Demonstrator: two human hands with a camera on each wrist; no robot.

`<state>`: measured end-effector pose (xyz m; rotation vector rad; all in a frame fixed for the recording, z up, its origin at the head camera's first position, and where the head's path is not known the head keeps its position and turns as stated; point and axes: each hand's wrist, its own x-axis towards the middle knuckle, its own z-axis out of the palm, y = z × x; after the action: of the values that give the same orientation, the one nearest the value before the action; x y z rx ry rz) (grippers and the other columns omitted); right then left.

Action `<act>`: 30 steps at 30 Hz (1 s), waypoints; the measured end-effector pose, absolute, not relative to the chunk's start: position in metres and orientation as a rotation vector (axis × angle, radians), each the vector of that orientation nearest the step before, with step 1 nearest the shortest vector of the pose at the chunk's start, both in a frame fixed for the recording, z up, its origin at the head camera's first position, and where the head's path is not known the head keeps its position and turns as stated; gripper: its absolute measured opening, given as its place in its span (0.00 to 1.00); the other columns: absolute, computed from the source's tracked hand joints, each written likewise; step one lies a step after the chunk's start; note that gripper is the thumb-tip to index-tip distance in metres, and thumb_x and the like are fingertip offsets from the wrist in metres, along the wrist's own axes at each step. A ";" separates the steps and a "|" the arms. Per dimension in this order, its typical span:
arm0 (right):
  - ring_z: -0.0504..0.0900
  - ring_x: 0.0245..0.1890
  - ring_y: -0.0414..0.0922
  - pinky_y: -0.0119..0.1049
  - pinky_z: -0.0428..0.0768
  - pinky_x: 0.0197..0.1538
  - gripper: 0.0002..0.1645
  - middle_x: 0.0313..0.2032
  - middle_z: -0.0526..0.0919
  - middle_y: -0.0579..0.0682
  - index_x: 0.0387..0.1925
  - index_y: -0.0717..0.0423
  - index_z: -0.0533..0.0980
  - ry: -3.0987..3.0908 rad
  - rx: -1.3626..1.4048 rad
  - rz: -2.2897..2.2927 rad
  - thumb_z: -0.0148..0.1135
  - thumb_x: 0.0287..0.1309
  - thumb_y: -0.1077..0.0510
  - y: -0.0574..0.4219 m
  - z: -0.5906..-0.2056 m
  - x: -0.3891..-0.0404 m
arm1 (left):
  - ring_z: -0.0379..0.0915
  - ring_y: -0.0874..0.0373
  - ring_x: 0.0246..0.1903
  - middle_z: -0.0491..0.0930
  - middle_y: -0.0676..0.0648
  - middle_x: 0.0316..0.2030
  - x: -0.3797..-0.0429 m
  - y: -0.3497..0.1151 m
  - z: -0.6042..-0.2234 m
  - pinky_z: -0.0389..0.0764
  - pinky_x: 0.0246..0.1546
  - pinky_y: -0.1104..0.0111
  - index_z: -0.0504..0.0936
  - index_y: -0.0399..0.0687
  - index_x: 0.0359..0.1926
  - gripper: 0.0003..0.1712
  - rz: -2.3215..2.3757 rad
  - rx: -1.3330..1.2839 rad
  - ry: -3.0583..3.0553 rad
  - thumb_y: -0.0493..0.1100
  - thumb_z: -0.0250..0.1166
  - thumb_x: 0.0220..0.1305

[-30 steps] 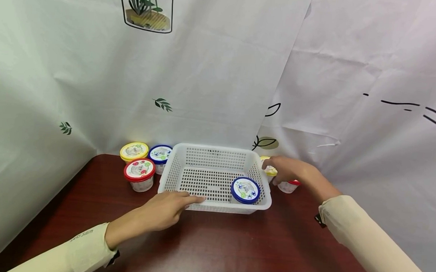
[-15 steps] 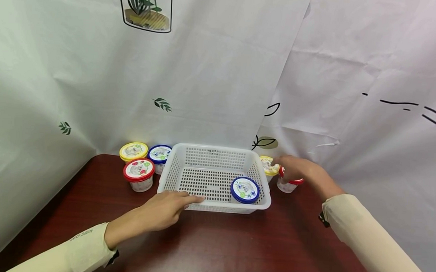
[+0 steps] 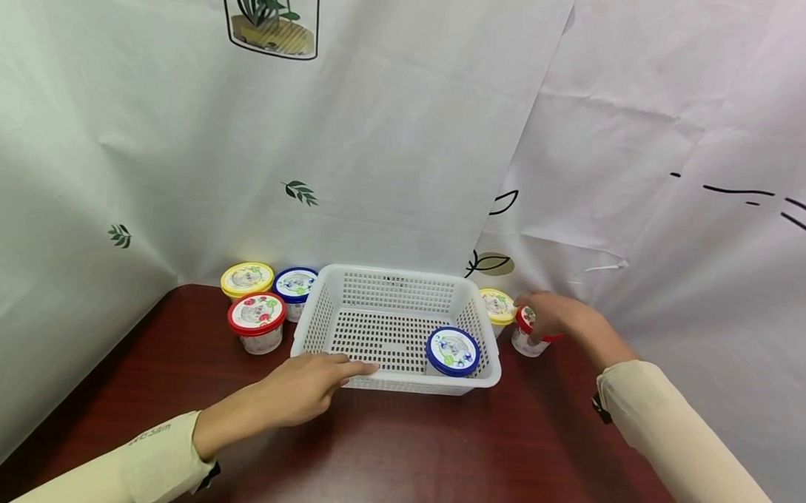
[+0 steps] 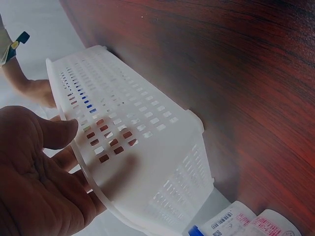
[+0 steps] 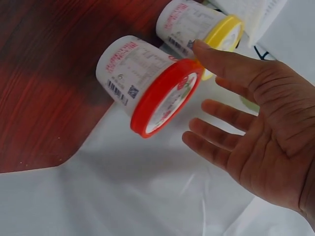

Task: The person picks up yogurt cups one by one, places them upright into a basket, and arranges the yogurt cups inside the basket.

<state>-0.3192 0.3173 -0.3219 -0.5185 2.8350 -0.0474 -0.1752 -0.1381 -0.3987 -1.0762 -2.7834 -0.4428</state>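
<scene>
My left hand point(image 3: 298, 392) grips the front rim of a white perforated plastic basket point(image 3: 405, 380). In the left wrist view its thumb lies outside the wall, its fingers behind the rim. Inside the basket, at the front right corner, is a paper tub with a blue lid point(image 3: 453, 351). To the right of the basket, my right hand point(image 3: 553, 314) is spread beside a red-lidded tub point(image 5: 142, 78). The right wrist view shows its fingers uncurled, the thumb overlapping the red lid's edge. Between that tub and the basket stands a yellow-lidded tub point(image 3: 496, 306).
Left of the basket are three more tubs: one yellow-lidded point(image 3: 247, 278), one blue-lidded point(image 3: 297, 285) and one red-lidded point(image 3: 257, 317). All stand on a dark red wooden table point(image 3: 409, 451). A white printed cloth point(image 3: 392, 170) hangs right behind the basket.
My right hand has moved right, from over the yellow-lidded tub to the red-lidded one. My left hand and the basket have stayed in place.
</scene>
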 end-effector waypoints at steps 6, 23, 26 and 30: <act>0.82 0.59 0.64 0.58 0.88 0.58 0.51 0.68 0.80 0.70 0.74 0.59 0.78 2.874 -0.468 -0.037 0.91 0.47 0.57 0.329 -0.336 -0.329 | 0.83 0.55 0.39 0.92 0.49 0.51 -0.175 -0.138 -0.399 0.77 0.34 0.67 0.85 0.66 0.74 0.37 -0.444 -1.076 -2.779 0.29 0.65 0.71; 0.73 0.67 0.78 0.73 0.82 0.63 0.60 0.72 0.75 0.73 0.78 0.54 0.73 2.891 -0.429 -0.048 0.93 0.43 0.55 0.345 -0.354 -0.338 | 0.84 0.55 0.39 0.92 0.49 0.50 -0.173 -0.139 -0.397 0.78 0.35 0.66 0.86 0.65 0.73 0.36 -0.444 -1.073 -2.769 0.29 0.65 0.71; 0.69 0.72 0.80 0.75 0.79 0.67 0.61 0.76 0.70 0.75 0.81 0.56 0.70 2.869 -0.384 -0.063 0.91 0.46 0.57 0.336 -0.345 -0.325 | 0.84 0.55 0.39 0.92 0.49 0.51 -0.173 -0.139 -0.397 0.77 0.35 0.67 0.86 0.65 0.73 0.36 -0.451 -1.071 -2.775 0.29 0.65 0.71; 0.64 0.76 0.81 0.77 0.77 0.70 0.63 0.79 0.66 0.76 0.84 0.56 0.67 2.857 -0.329 -0.042 0.89 0.50 0.57 0.333 -0.345 -0.320 | 0.85 0.55 0.41 0.92 0.50 0.53 -0.173 -0.139 -0.397 0.78 0.36 0.68 0.86 0.65 0.73 0.36 -0.455 -1.070 -2.776 0.29 0.65 0.71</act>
<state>-0.3198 0.3332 -0.3449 -0.3287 2.8574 -0.0420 -0.1729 -0.1387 -0.3973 -1.0705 -2.7761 -0.4554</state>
